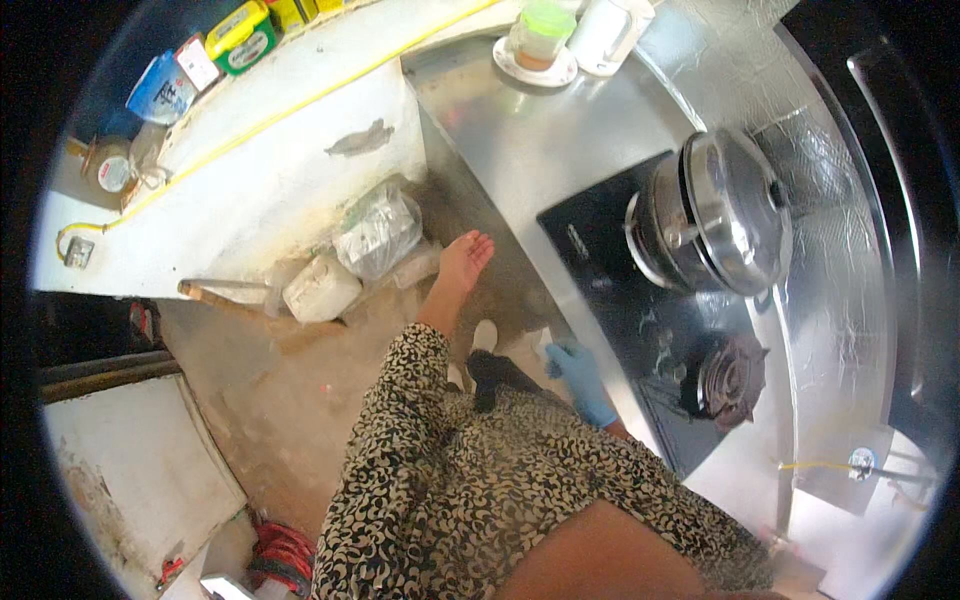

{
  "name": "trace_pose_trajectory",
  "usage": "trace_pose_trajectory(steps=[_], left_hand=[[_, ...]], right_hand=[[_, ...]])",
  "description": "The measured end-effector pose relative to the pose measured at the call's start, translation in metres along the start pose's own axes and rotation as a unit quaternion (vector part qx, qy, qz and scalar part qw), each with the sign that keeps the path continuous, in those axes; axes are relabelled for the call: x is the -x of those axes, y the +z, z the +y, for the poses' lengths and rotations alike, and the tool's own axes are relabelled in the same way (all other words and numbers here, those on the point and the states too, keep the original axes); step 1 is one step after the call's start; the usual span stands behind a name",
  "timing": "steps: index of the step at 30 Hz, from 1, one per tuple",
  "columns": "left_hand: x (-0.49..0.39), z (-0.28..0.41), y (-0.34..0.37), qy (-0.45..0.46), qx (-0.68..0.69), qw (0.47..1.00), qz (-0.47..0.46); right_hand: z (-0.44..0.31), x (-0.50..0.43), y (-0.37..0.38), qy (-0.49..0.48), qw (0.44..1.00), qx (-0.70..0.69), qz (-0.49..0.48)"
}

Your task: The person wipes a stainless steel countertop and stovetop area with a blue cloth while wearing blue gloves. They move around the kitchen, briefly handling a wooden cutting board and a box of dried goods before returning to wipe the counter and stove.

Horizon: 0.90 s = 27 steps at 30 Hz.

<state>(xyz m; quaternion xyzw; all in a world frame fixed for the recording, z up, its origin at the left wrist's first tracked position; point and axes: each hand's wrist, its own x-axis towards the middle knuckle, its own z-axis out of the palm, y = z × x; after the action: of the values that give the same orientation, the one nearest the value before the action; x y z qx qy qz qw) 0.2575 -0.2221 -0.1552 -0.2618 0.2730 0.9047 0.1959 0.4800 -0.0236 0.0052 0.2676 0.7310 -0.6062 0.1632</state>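
My left hand (466, 261) is bare, held out over the floor with the palm partly up. Its fingers are extended and nothing lies in them. A blue glove covers my right hand (581, 379), which is low beside the front edge of the steel counter (502, 127). From its fingers sticks out a small white piece of cloth or paper (541, 341). Right of that hand is a black gas hob (600, 277). A lidded stainless steel pot (739, 214) sits on the far burner, while the near burner (727, 382) bears only its pan support.
A green-lidded jar (541, 34) on a saucer and a white electric kettle (611, 34) occupy the counter's far end. Plastic bags (382, 229) and a white jerrycan (322, 289) rest on the floor by the wall. Foil-like sheeting (832, 262) lines the wall behind the hob.
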Motion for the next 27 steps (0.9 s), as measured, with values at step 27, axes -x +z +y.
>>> trace_pose_trajectory(steps=[27], left_hand=[[-0.08, 0.034, 0.073, -0.104, -0.041, 0.993, 0.033]], right_hand=[[-0.009, -0.091, 0.066, 0.029, 0.996, -0.008, 0.082]])
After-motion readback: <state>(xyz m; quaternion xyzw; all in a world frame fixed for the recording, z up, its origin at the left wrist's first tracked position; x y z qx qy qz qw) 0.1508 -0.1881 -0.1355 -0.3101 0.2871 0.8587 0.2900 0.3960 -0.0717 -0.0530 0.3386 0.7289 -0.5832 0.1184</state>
